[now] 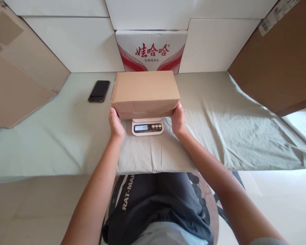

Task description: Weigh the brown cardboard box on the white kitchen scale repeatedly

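Between your left hand [116, 123] and right hand [178, 119] sits a cardboard box [145, 86], held at its near corners, with your hands spread about as wide as it is; you cannot see your fingers behind it. It is plain brown, oblong and closed, with a seam along its near side. It hides the far part of a white scale [148, 132]; you cannot tell whether it rests there fully. Left of it, a black phone [100, 91] lies on pale green cloth [66, 136]; beyond stands a white-and-red carton [153, 52].
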`<state>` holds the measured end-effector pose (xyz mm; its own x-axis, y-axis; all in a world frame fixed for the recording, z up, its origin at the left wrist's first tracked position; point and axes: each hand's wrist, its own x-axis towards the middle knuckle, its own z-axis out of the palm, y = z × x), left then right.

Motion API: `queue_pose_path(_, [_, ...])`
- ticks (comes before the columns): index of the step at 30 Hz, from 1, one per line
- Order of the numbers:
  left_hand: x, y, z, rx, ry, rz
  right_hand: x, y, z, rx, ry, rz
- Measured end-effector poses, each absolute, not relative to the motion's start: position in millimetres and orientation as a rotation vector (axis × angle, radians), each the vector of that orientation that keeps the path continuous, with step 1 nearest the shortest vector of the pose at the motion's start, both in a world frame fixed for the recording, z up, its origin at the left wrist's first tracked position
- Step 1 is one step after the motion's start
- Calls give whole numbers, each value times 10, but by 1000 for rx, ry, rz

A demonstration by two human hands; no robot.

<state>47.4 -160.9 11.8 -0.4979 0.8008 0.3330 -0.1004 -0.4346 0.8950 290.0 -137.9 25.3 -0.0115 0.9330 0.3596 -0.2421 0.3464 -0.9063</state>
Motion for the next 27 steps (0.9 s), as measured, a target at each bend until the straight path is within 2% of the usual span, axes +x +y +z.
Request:
queue_pose_path(8, [554, -1668, 198, 1061, 1104, 1965, 2899, -1420, 263, -778, -1243, 1033])
queue_pose_path(14, [412, -1717, 607, 1212, 942, 1824, 2959, -1356, 557, -771, -1286, 978])
queue_pose_path(18, [211, -1369, 849, 1307, 882, 1725, 2926, -944, 698, -752, -1333, 918])
queue_pose_path(21, [185, -878, 787, 1282, 869, 1777, 2836, -475, 646, -758, -1316, 845])
queue_pose_path(27, [384, -243, 317, 975, 1001, 1919, 2595, 78, 346, -800, -1242, 850])
